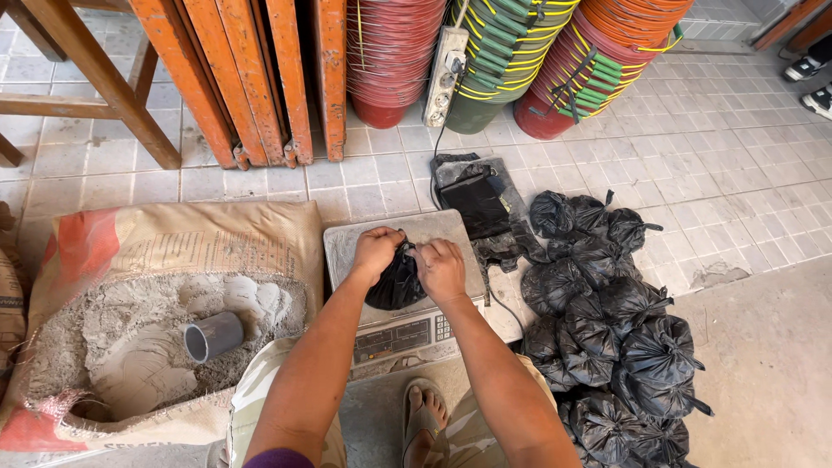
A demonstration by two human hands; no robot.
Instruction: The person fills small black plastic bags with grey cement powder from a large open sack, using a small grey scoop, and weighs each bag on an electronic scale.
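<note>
Both of my hands grip the neck of a small black plastic bag (395, 286) that rests on the metal plate of a digital scale (347, 243). My left hand (375, 251) pinches the bag's top from the left, and my right hand (440, 269) closes on it from the right. The bag looks full and rounded. To my left lies an opened sack of grey powder (139, 338) with a short grey pipe piece (213, 335) lying in it as a scoop.
Several tied black bags (607, 338) are piled on the floor to the right. Behind the scale lies a flat black bundle (477, 204). Stacked coloured buckets (503, 52), a power strip (445, 74), orange wooden frames (251, 78) and a stool stand at the back. My sandalled foot (422, 416) is below the scale.
</note>
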